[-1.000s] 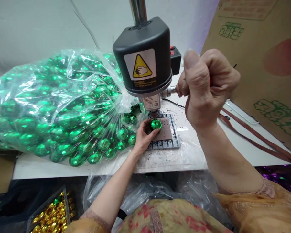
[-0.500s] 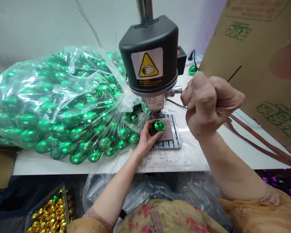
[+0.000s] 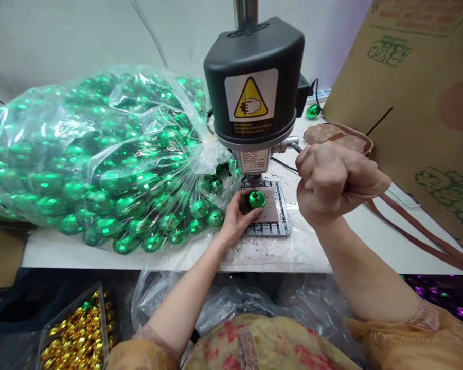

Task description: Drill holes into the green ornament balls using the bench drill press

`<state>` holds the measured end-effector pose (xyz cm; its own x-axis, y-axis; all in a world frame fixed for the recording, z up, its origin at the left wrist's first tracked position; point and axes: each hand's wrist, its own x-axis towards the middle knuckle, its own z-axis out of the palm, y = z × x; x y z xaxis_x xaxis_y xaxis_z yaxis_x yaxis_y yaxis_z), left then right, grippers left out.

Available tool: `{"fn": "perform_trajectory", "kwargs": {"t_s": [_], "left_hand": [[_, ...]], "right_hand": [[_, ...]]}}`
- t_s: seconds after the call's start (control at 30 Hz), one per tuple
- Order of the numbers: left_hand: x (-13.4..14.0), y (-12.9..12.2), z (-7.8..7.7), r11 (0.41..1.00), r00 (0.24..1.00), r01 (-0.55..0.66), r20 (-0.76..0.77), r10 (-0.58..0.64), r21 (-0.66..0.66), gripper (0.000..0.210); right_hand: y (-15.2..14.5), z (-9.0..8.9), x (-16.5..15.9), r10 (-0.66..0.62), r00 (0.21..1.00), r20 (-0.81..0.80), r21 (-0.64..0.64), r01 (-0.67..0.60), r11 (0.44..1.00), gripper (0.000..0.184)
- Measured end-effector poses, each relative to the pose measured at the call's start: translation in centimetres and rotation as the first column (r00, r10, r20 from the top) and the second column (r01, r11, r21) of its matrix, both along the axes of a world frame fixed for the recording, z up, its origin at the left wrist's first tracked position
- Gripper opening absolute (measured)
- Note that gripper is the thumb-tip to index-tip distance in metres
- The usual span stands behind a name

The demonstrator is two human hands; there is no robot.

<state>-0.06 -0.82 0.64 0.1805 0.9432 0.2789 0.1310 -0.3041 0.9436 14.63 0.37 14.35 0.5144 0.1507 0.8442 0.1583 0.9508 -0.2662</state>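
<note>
My left hand (image 3: 235, 221) pinches a shiny green faceted ball (image 3: 257, 200) between thumb and fingers. The ball rests on a small brownish board (image 3: 270, 211) on the slotted metal base (image 3: 285, 228) of a black benchtop drill press (image 3: 254, 56). A thin drill bit comes down to the top of the ball; how deep its tip sits cannot be told. My right hand (image 3: 334, 180) is closed in a fist around the end of the press's feed lever (image 3: 293, 145), whose grip is hidden by the fingers.
A big clear bag of green balls (image 3: 119, 174) lies left of the press. Dark shavings dot the white table (image 3: 312, 257). At right are a brown strapped bag (image 3: 337, 136) and a cardboard box (image 3: 420, 128). Below left stands a bin of gold balls (image 3: 75, 334).
My right fist has come down with the lever, uncovering the brown bag behind it. The left hand still holds the ball under the bit. The view has shifted slightly.
</note>
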Motion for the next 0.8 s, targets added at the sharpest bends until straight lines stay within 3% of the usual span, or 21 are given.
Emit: {"fn": "perform_trajectory", "kwargs": {"t_s": [0.4,0.6,0.7,0.8], "left_hand": [[0.0,0.1,-0.2,1.0,1.0,0.006,0.005,-0.006,0.001,0.054],[-0.1,0.0,-0.5,1.0,1.0,0.019,0.003,-0.019,0.007,0.052],[0.0,0.2,-0.6,1.0,1.0,0.022,0.016,-0.022,-0.002,0.052],[0.3,0.1,-0.3,1.0,1.0,-0.006,-0.014,0.006,0.009,0.051]], "right_hand": [[-0.2,-1.3,0.9,-0.064,0.991,0.114,0.047,0.058,0.997,0.054],[0.2,-2.4,1.4,-0.033,0.98,0.198,0.132,0.007,0.991,0.05],[-0.1,-1.6,1.1,-0.022,0.984,0.176,0.102,0.004,0.995,0.051],[-0.2,0.8,0.6,-0.052,0.997,0.049,-0.063,0.055,0.997,0.055]]}}
